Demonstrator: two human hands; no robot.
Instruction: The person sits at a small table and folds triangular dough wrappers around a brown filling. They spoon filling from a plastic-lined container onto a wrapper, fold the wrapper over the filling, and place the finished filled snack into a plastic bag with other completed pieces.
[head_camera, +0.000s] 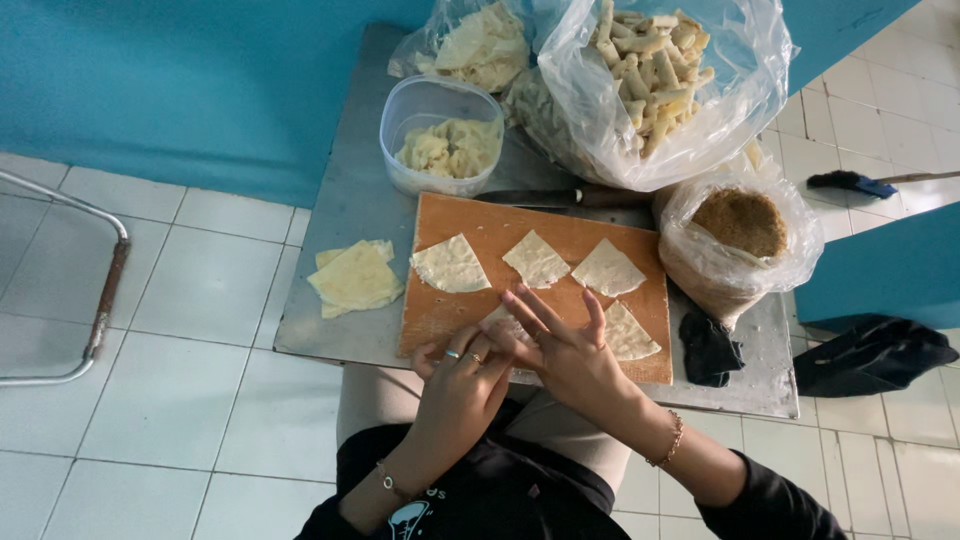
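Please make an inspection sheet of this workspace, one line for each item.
Surface: grey metal table carrying a wooden board.
Job's things: five triangular wrappers on the board; left hand and right hand press on the near one.
Clutter: filling tub, stack of wrappers, bag of rolls, crumb bag, knife.
Grips: bare hands, nothing clasped.
Cables: nothing seen.
Surroundings: white tiled floor, blue wall.

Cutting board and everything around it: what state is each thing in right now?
Cutting board: flat, four wrapper pieces spread on it.
Fifth wrapper: under both hands' fingers.
Left hand: resting on board edge.
Right hand: fingers spread.
Plastic tub: lidless, part-filled.
Big bag of rolls: open.
Crumb bag: open.
Knife: lying flat.
Wrapper stack: piled beside board.
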